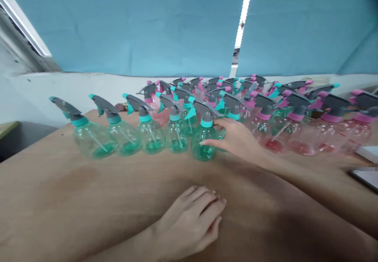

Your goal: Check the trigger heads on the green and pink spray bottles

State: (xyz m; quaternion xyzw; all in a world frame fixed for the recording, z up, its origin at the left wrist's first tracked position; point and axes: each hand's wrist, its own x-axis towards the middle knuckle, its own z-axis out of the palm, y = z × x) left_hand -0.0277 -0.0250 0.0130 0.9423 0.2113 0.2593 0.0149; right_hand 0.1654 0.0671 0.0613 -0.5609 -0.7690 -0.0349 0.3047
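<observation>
My right hand (239, 138) is wrapped round a green spray bottle (203, 148) with a turquoise collar and a grey trigger head. Its thumb lies across the front of the bottle, while the other fingers are partly hidden behind it. The bottle stands upright at the front of the group. Nearer to me, my left hand (195, 218) rests on the wooden table with its fingers curled together and nothing seen in them. To the left of the held bottle stand several more green spray bottles (177, 138) in a row.
Pink spray bottles (301, 140) stand in a row on the right, with more bottles crowded behind. A dark-edged flat object (367, 177) lies at the right edge of the wooden table (73, 199). Blue sheeting (147, 26) hangs behind, above a white wall (88, 85).
</observation>
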